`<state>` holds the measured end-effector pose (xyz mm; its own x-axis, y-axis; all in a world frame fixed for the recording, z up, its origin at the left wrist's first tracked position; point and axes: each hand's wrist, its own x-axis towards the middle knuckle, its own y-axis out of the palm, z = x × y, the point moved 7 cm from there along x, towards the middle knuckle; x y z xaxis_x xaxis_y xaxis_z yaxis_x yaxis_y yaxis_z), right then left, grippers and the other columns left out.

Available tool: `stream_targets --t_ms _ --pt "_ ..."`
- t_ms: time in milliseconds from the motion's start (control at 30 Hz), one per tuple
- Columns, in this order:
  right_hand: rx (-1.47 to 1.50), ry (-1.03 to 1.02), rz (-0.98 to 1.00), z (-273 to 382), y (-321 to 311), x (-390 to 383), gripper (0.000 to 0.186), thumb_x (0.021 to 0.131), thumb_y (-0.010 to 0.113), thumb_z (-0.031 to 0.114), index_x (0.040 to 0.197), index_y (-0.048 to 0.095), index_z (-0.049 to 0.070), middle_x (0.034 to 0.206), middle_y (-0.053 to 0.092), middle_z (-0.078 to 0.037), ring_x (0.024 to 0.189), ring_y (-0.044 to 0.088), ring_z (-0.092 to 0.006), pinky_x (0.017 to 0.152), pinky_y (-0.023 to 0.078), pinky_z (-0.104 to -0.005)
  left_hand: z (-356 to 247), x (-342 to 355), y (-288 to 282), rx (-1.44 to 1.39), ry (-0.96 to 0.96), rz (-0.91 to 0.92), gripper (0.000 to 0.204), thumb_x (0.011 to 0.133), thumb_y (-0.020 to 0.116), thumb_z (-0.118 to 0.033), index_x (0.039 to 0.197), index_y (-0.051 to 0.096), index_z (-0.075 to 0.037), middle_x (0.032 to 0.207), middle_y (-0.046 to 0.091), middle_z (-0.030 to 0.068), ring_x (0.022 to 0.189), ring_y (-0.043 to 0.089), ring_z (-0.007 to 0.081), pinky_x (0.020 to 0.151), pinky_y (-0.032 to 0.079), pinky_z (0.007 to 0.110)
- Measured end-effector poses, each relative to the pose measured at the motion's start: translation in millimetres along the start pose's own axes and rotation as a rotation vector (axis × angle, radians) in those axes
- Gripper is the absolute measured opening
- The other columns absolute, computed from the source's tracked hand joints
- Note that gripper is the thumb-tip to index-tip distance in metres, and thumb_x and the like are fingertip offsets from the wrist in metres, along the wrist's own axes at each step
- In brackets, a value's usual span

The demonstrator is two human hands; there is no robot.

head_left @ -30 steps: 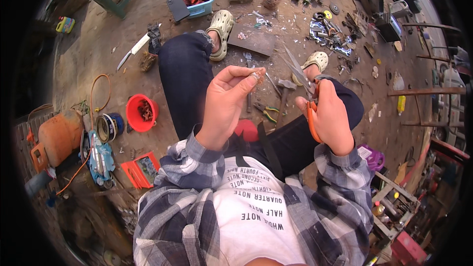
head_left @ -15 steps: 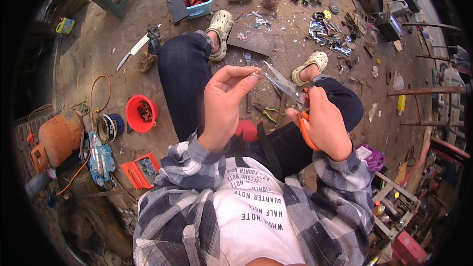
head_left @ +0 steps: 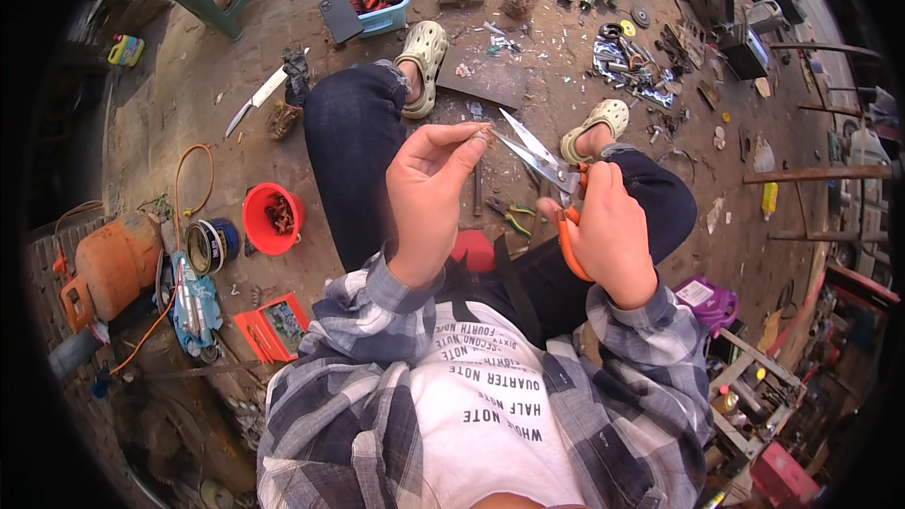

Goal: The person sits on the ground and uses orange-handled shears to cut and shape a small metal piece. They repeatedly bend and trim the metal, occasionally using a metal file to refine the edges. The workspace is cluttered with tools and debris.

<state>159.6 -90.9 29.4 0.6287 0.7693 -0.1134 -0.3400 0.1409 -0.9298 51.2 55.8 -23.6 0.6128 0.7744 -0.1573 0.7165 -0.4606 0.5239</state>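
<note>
Here — left hand [head_left: 426, 190]: raised at mid-view, thumb and fingers pinching a small reddish-brown piece [head_left: 487, 135], presumably in a tip grip because the piece is so slight.
Small reddish-brown piece: at the left fingertips, above the floor [head_left: 203, 66]; thin and ragged in outline, too small to identify.
Right hand [head_left: 613, 236]: fingers curled about the orange handles of the scissors [head_left: 542, 162], thumb set apart from them, which would account for the parted blades.
Scissors: bright, smooth metal; two long tapering blades forming a narrow V toward the left hand, the lower tip just beside the piece — contact cannot be told.
Red bucket [head_left: 271, 245]: round, seemingly plastic, with dark red, shell-like pieces inside; left of the left leg, perhaps for easy reach.
Blue basin [head_left: 386, 22]: rectangular, rounded at the corners, holding rough dark red pieces; a flat dark slab [head_left: 340, 17] leans against it.
Flat board [head_left: 495, 85]: strewn with pale fragments, between the pale clogs [head_left: 426, 66], probably serving as a hard base.
</note>
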Motion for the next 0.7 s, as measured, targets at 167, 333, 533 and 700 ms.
stream_targets --t_ms 167,333,533,700 --pt "-0.032 0.041 0.006 -1 3 -2 0.05 0.075 0.07 0.039 0.093 0.045 -0.001 0.088 0.052 -0.018 0.074 0.058 -0.0374 0.059 0.048 -0.0417 2 0 -1 0.037 0.004 -0.023 0.012 0.084 0.061 0.002 0.096 0.061 0.004 0.093 0.066 0.009 0.083 0.061 0.01 0.078 0.047 0.02" --pt "0.021 0.083 0.022 -2 9 -5 0.048 0.076 0.07 0.037 0.091 0.045 -0.001 0.085 0.052 -0.019 0.072 0.057 -0.039 0.058 0.046 -0.0427 -1 1 2 0.05 0.029 -0.031 0.011 0.084 0.061 0.002 0.095 0.061 0.003 0.091 0.066 0.0081 0.082 0.061 0.0096 0.077 0.047 0.02" --pt "0.291 0.148 0.268 -4 30 -12 0.046 0.082 0.065 0.038 0.084 0.043 -0.002 0.069 0.049 -0.021 0.073 0.054 -0.0421 0.061 0.044 -0.0414 6 1 6 -0.075 -0.029 0.004 0.011 0.086 0.059 0.0 0.097 0.058 0.002 0.096 0.064 0.0092 0.087 0.06 0.0112 0.08 0.047 0.023" --pt "0.507 0.111 0.07 -16 12 -8 0.04 0.082 0.066 0.03 0.086 0.041 -0.002 0.074 0.047 -0.019 0.064 0.049 -0.0381 0.061 0.042 -0.0384 3 -5 8 -0.099 -0.073 0.053 0.011 0.087 0.058 0.0 0.097 0.057 0.002 0.098 0.063 0.0097 0.089 0.06 0.0124 0.083 0.047 0.025"
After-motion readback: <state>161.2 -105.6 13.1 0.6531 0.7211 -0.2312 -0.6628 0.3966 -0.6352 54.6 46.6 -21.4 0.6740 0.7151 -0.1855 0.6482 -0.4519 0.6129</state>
